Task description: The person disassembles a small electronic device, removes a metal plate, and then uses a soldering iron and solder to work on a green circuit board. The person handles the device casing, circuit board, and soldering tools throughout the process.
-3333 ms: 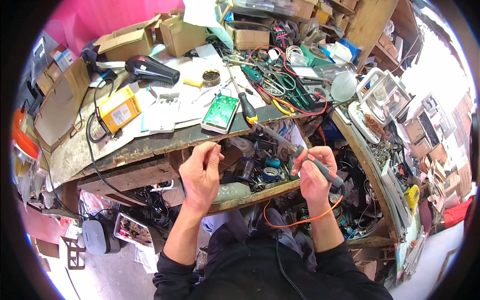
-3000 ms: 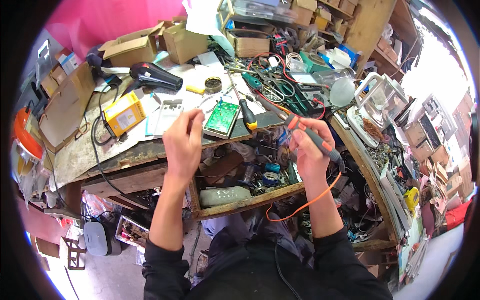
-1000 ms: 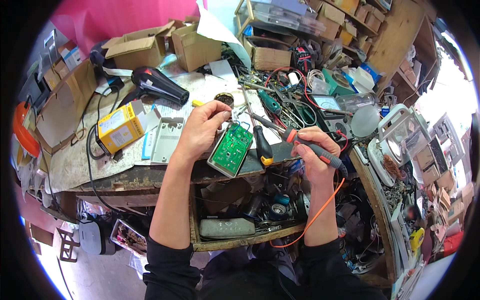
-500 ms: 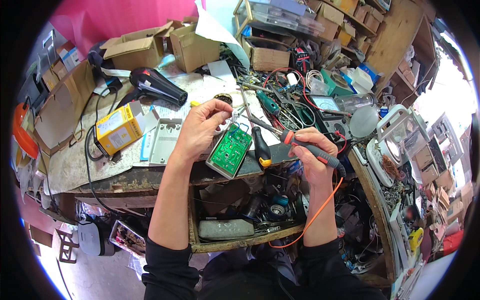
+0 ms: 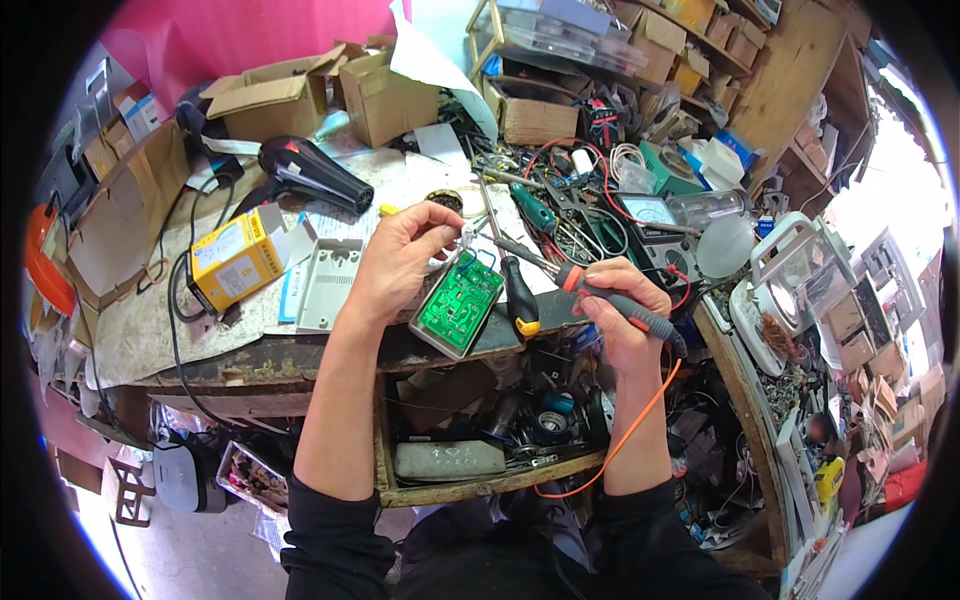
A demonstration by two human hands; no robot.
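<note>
My left hand (image 5: pixel 392 268) is closed in a pinch on a small whitish piece (image 5: pixel 467 236), too small to make out, just above the far end of a green circuit board (image 5: pixel 462 303). The board lies component-traces up in a pale plastic casing at the bench's front edge, with a blue wire (image 5: pixel 486 256) looping at its far end. My right hand (image 5: pixel 630 310) grips a soldering iron (image 5: pixel 573 278) with a red and grey handle. Its shaft points left toward the pinched piece; whether the tip touches it I cannot tell. An orange cord (image 5: pixel 640 425) hangs from the iron.
A black screwdriver (image 5: pixel 519 290) with a yellow end lies right of the board. Left are an empty pale casing half (image 5: pixel 331 285), a yellow box (image 5: pixel 235 262) and a black hair dryer (image 5: pixel 315 175). Piled tools and a meter (image 5: pixel 650 210) crowd the right; an open drawer (image 5: pixel 450 458) sits below.
</note>
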